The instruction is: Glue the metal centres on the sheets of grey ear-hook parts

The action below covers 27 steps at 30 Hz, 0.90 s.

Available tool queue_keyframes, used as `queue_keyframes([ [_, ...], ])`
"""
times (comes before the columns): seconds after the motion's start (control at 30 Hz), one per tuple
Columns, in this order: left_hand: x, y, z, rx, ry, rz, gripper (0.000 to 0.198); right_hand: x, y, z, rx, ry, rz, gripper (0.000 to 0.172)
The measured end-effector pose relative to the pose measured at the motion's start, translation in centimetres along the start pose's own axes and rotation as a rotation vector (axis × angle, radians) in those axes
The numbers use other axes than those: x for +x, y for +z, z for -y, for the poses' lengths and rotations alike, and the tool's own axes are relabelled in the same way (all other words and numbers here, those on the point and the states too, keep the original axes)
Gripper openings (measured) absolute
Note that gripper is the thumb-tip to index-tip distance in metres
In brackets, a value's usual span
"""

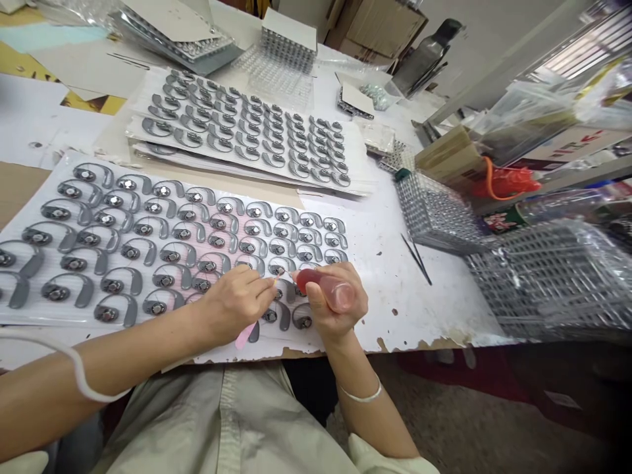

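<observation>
The right hand [340,316] wraps its fingers round a smooth, see-through red bottle [326,289], its thin tip close to the left hand [237,296], whose fingers are curled narrowly together, though I cannot tell what they pinch. The bottle is above a white, ridged sheet [59,316] lined with hook-shaped gray plastic pieces [135,282]; beyond lie a similarly filled stack of sheets [363,148] and, farther back, dimpled clear plastic trays [276,79].
</observation>
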State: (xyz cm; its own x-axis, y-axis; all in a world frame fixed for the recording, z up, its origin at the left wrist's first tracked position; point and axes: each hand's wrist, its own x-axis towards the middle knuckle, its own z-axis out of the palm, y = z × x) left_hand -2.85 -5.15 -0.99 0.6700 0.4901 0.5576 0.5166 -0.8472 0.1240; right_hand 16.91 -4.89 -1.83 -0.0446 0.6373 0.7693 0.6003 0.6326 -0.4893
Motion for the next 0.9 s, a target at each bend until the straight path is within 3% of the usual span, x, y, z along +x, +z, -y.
queue_keyframes([
  [0.37,-0.3,0.2,0.6,-0.172,-0.058,-0.033,0.017,-0.1,0.0,0.1,0.016,-0.005,-0.051,0.018],
  [0.9,-0.7,0.5,1.0,-0.197,-0.094,0.012,0.019,-0.1,0.1,0.0,0.003,-0.018,-0.02,0.016],
])
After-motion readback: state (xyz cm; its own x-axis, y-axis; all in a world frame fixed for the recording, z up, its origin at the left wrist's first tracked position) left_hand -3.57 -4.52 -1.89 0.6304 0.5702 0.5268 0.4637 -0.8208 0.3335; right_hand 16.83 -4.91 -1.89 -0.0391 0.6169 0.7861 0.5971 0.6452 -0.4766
